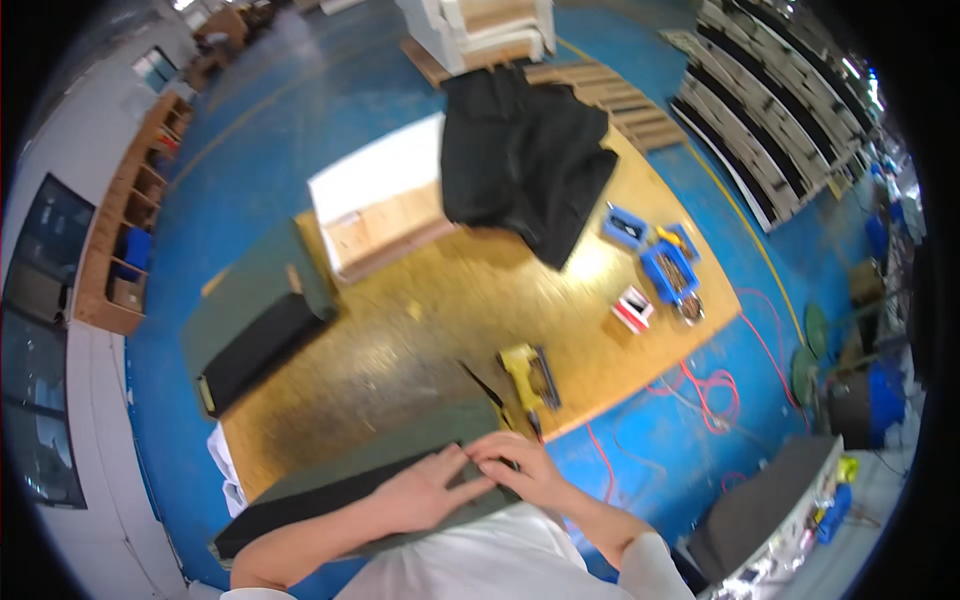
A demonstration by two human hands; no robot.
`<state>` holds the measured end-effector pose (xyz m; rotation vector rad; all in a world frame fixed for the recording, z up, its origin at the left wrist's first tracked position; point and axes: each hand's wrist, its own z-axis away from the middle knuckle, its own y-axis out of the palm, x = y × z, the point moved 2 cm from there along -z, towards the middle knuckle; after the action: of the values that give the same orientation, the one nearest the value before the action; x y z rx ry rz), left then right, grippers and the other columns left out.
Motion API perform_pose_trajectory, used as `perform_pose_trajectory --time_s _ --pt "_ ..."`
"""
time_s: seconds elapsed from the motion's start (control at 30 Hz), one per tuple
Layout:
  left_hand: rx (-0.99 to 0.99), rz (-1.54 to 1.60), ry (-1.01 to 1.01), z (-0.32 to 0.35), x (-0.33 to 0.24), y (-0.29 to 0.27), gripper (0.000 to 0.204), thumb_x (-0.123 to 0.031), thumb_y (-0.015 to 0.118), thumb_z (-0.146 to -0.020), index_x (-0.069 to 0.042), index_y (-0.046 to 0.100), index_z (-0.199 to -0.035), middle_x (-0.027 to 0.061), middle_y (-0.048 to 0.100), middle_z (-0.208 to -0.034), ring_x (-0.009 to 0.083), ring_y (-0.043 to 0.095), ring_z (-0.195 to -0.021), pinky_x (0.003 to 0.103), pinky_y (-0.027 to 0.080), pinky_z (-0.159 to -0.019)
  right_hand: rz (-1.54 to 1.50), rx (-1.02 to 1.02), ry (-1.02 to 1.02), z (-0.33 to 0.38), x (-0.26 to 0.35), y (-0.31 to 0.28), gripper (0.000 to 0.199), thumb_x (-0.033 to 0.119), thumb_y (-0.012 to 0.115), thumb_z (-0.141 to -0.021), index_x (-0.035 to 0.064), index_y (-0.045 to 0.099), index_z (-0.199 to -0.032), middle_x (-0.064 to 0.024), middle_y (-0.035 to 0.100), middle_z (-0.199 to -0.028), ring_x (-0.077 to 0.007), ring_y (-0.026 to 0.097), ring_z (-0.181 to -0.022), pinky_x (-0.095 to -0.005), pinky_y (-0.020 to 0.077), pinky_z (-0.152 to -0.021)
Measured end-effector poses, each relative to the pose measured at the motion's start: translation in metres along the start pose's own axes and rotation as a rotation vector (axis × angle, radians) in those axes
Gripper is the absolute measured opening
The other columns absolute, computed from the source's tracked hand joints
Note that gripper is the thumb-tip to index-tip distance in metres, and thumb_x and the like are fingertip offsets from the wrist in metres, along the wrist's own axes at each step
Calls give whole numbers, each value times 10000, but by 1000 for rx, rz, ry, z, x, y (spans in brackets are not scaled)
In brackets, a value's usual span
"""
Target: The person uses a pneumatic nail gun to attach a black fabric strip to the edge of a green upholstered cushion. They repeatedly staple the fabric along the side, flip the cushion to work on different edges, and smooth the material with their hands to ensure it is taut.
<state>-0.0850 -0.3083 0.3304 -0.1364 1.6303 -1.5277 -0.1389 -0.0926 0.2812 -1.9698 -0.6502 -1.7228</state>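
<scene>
A long dark grey upholstered panel (330, 480) lies along the near edge of a wooden worktable (440, 310). My left hand (430, 487) rests flat on its right end, fingers spread over the fabric. My right hand (520, 465) touches the same end, fingers curled at the panel's corner. A yellow staple gun (528, 377) lies on the table just beyond my right hand.
Black fabric (525, 160) is draped at the table's far end. Another grey cushion panel (255, 315) sits on the left edge, a wooden frame piece (385, 205) behind it. Blue bins (668, 265) and a small box (633, 308) stand at right. Red hose (715, 390) coils on the blue floor.
</scene>
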Motion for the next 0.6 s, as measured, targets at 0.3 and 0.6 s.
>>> perform_pose_trajectory --time_s 0.3,0.6 --pt "69 7 -60 -4 -4 -10 592 -195 515 -996 -299 467 -1578 350 356 -1592 539 485 -1394 536 444 -1143 -107 -502 512 -18 -208 -72 362 164 621 -984 -49 625 -1276 -221 727 -1163 -317 707 -1102 -398 548 -1001" --pt "-39 -62 25 -17 -5 -29 555 -192 598 -919 -301 613 -1463 328 517 -1485 479 640 -1248 488 570 -977 1001 -528 894 -39 -346 -34 549 256 786 -818 -24 480 -1178 -238 672 -1207 -424 665 -1097 -486 568 -932"
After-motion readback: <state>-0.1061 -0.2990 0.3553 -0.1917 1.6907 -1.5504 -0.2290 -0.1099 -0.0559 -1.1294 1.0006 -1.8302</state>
